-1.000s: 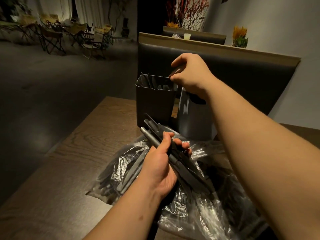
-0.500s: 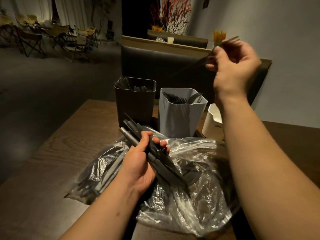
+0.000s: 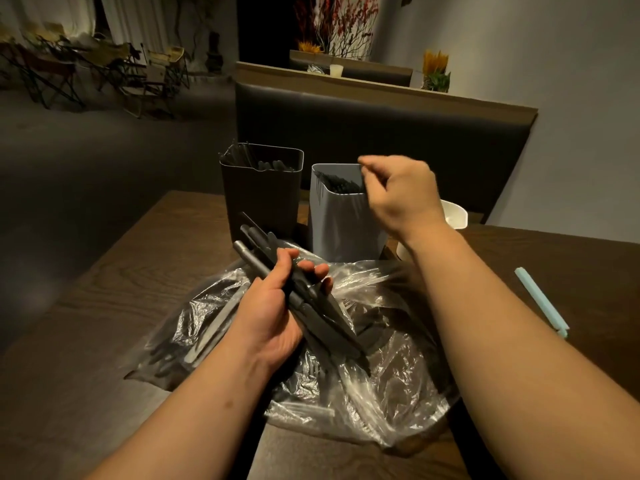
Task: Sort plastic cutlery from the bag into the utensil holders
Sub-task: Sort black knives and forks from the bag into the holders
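Note:
My left hand point(image 3: 273, 317) grips a bundle of black plastic cutlery point(image 3: 322, 320) just above a crumpled clear plastic bag point(image 3: 391, 386), which holds more dark pieces. Behind the bag stand a dark holder point(image 3: 259, 202) and a grey holder point(image 3: 339, 223), both with black cutlery inside. My right hand point(image 3: 401, 192) hovers at the grey holder's right rim, blurred, with thumb and fingers pinched together. A thin dark piece seems to run from the fingertips down into that holder. A white holder point(image 3: 453, 213) is mostly hidden behind my right wrist.
All of this sits on a dark wooden table point(image 3: 121, 289). A pale blue pen-like stick point(image 3: 540, 299) lies on its right side. A padded bench back point(image 3: 398, 133) rises right behind the holders, and folding chairs stand far off at the left.
My right hand went from the dark holder up high with a thin piece, then came down to the grey holder's rim. My left hand has kept its bundle still.

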`<move>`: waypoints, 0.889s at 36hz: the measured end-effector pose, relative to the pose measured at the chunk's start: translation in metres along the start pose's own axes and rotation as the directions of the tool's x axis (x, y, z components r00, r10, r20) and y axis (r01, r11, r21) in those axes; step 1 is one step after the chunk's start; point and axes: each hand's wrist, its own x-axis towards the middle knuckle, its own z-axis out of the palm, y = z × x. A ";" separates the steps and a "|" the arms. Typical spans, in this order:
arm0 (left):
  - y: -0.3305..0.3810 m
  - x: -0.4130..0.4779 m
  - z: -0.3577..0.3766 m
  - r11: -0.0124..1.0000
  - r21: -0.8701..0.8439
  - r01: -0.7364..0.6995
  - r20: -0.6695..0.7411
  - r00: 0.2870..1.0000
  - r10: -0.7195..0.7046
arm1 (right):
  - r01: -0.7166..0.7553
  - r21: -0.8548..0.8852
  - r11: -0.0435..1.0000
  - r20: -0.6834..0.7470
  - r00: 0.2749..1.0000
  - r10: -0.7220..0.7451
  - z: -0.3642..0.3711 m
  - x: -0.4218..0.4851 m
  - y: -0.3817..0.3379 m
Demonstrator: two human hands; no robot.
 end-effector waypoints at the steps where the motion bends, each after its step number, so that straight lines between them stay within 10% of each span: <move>1: 0.000 0.000 0.000 1.000 0.005 -0.005 0.002 1.000 0.005 | 0.004 -0.039 0.999 0.043 0.999 -0.002 0.002 -0.002 -0.003; 7: 0.000 0.004 -0.004 1.000 -0.003 -0.018 0.001 1.000 0.018 | -0.038 -0.187 0.982 0.236 0.968 0.082 -0.004 -0.016 -0.012; 12: 0.004 0.005 -0.007 0.999 -0.036 0.003 0.030 1.000 -0.002 | -0.058 0.187 0.981 0.242 0.970 0.011 -0.015 -0.057 -0.033; 18: 0.007 0.009 -0.013 0.999 -0.039 0.019 0.014 1.000 -0.018 | -0.317 0.202 0.927 0.686 0.721 0.097 -0.018 -0.116 -0.037; 32: 0.001 0.012 -0.019 1.000 -0.004 0.025 0.108 0.994 -0.025 | -0.686 0.545 0.481 0.575 0.724 0.382 0.003 -0.132 -0.028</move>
